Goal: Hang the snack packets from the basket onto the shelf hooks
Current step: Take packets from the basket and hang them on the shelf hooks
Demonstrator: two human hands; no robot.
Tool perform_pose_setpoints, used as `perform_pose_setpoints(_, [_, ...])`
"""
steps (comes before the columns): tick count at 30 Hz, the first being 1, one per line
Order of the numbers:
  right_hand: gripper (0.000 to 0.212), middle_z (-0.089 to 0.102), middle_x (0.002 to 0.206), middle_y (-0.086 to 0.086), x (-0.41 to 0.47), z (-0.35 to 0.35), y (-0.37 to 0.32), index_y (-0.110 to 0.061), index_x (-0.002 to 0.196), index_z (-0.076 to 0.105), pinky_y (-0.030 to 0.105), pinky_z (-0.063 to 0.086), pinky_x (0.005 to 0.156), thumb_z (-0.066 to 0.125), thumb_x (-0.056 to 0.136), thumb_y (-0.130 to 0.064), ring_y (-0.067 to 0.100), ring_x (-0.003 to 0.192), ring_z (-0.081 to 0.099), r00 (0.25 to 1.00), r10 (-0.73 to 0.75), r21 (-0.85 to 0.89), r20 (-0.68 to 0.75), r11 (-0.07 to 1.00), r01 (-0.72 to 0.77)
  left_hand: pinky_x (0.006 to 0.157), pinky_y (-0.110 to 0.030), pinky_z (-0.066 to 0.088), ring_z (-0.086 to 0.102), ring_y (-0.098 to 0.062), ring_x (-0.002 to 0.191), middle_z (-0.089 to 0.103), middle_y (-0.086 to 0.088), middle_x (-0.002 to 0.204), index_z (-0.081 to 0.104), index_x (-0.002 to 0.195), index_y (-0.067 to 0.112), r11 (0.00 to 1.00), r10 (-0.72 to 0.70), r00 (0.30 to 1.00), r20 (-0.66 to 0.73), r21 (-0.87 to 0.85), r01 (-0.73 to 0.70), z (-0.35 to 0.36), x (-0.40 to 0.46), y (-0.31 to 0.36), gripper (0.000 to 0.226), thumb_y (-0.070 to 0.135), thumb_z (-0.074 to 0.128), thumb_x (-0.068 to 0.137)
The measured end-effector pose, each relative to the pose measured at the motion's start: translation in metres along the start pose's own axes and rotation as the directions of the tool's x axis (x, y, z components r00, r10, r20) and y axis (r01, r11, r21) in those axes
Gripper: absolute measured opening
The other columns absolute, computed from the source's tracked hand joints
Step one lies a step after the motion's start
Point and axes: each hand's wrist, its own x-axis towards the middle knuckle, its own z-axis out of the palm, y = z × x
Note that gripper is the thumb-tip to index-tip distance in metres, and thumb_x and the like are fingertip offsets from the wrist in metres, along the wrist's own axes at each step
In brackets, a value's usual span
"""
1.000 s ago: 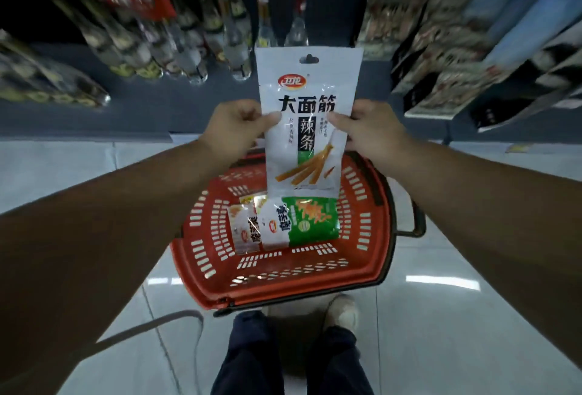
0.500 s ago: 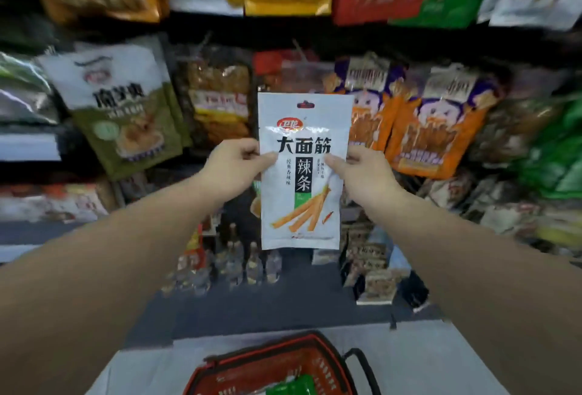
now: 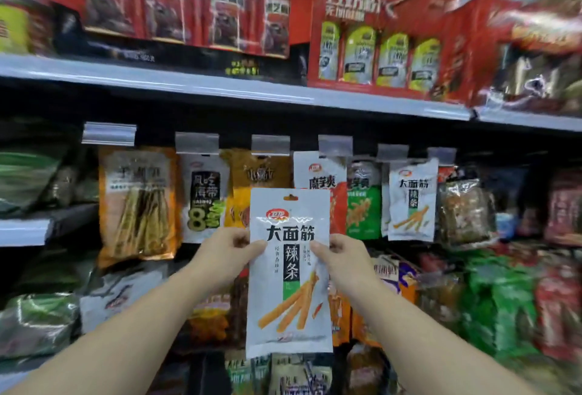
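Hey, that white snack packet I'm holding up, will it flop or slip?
The white snack packet looks fairly flat and upright between the left hand and right hand, so probably semi-stiff and light. Its glossy film may be slippery.

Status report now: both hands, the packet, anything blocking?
Left hand and right hand pinch white packet by its edges. Upright, not yet hung. Matching packet hangs right; nothing blocking.

Both arms raised forward, left hand (image 3: 225, 256) and right hand (image 3: 341, 257) pinching

Grocery shop aisle | snack packets (image 3: 412, 202) hung in rows on pegs w/ clear price-tag holders (image 3: 196, 142) | boxed goods (image 3: 373, 39) stacked on shelf (image 3: 220, 84) above
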Motion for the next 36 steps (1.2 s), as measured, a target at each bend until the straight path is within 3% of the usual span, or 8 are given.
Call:
perform_pose_setpoints(6, [0.016,0.067,0.079,0.014,0.001,-0.016,-0.012,-0.019,0.075,0.067,0.027,0.043,0.061,0.064,0.09,-0.021,0.018,0.069,0.054,1.0,0.006,0.078,-0.009,0.997,-0.006,0.049,-0.028,0.041,0.054,-0.022,0.052,0.072,-0.016,0.083,0.07,0.087,0.008,0.999,-0.008,1.0,0.017,0.05,0.007,0.004,0.007,0.023,0.025,0.032,0.063,0.091])
perform_pose_setpoints(10, [0.012,0.071,0.089,0.018,0.018,-0.038,-0.001,-0.016,0.08,0.071,0.034,0.049,0.066,0.065,0.089,-0.023,0.022,0.072,0.058,0.999,0.019,0.096,-0.035,0.995,-0.016,0.077,-0.051,0.058,0.07,-0.034,0.084,0.075,-0.011,0.086,0.071,0.086,0.006,0.998,-0.023,1.0,0.019,0.061,0.022,0.028,0.03,0.032,0.027,0.033,0.068,0.087])
perform_pose_setpoints(13, [0.018,0.066,0.074,0.009,0.036,-0.068,0.019,-0.012,0.077,0.067,0.025,0.043,0.058,0.064,0.09,-0.023,0.016,0.064,0.052,0.999,0.015,0.082,-0.047,0.997,-0.011,0.081,-0.046,0.057,0.069,-0.032,0.087,0.075,-0.012,0.088,0.071,0.089,0.003,0.991,-0.002,1.0,0.021,0.134,-0.001,0.065,0.049,0.039,0.032,0.035,0.067,0.087])
perform_pose_setpoints(16, [0.032,0.044,0.049,-0.009,0.062,-0.109,0.046,-0.012,0.061,0.054,0.018,0.028,0.047,0.062,0.091,-0.022,0.009,0.048,0.035,0.996,0.042,0.048,-0.074,0.998,-0.038,0.065,-0.035,0.052,0.065,-0.027,0.073,0.071,-0.01,0.081,0.07,0.09,-0.001,0.978,0.022,0.998,0.054,0.206,-0.033,0.112,0.072,0.053,0.038,0.037,0.065,0.088])
perform_pose_setpoints(22, [0.04,0.042,0.043,-0.006,0.129,-0.206,0.101,-0.013,0.053,0.049,0.023,0.029,0.051,0.064,0.09,-0.02,0.013,0.05,0.034,0.989,0.1,0.048,-0.11,0.994,-0.095,0.048,-0.022,0.035,0.045,-0.017,0.056,0.05,-0.007,0.066,0.054,0.071,0.007,0.973,-0.012,0.994,0.107,0.23,-0.013,0.226,0.128,0.091,0.036,0.036,0.063,0.09])
perform_pose_setpoints(26, [0.031,0.065,0.09,0.032,0.171,-0.26,0.132,0.008,0.084,0.064,0.036,0.046,0.063,0.067,0.087,-0.023,0.025,0.066,0.055,0.985,0.131,0.064,-0.112,0.99,-0.124,0.04,-0.014,0.031,0.043,-0.004,0.04,0.045,-0.001,0.058,0.05,0.068,0.008,0.979,-0.009,0.994,0.111,0.203,-0.014,0.293,0.162,0.113,0.035,0.031,0.064,0.091])
perform_pose_setpoints(30, [0.027,0.069,0.09,0.027,0.212,-0.297,0.147,0.003,0.087,0.066,0.043,0.055,0.07,0.065,0.089,-0.025,0.043,0.078,0.066,0.989,0.1,0.058,-0.114,0.994,-0.093,0.057,-0.027,0.042,0.051,-0.013,0.056,0.053,0.0,0.058,0.049,0.059,0.012,0.971,0.009,0.998,0.058,0.239,-0.023,0.334,0.194,0.134,0.041,0.034,0.065,0.089])
perform_pose_setpoints(36, [0.021,0.068,0.095,0.027,0.257,-0.32,0.137,-0.001,0.083,0.067,0.04,0.052,0.073,0.066,0.089,-0.021,0.023,0.071,0.057,0.993,0.02,0.111,-0.113,0.994,-0.007,0.046,-0.02,0.032,0.042,-0.007,0.045,0.047,0.004,0.054,0.048,0.062,0.011,0.981,0.037,0.998,-0.052,0.194,-0.027,0.354,0.222,0.16,0.039,0.031,0.057,0.095])
